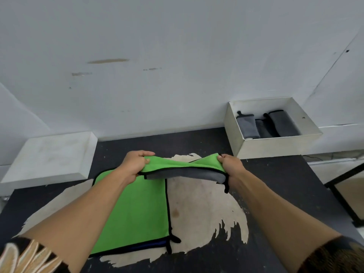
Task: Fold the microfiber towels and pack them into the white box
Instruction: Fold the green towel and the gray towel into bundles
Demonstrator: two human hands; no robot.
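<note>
Above the surface [279, 186], just short of the white box [275, 145], left grip [136, 164] & right grip [231, 165] each pinch a corner of the green/grey towel [183, 170], held mid-air over a flat green towel [137, 209]; risk: slack middle sags, edges misalign, fold ends up skewed.

Both bare forearms stretch forward, side by side. The left hand [135, 164] pinches the left end of the towel [173, 163], thumb on top, fingers curled under. The right hand [231, 164] grips the right end, knuckles up. The hands are level, well apart.
</note>
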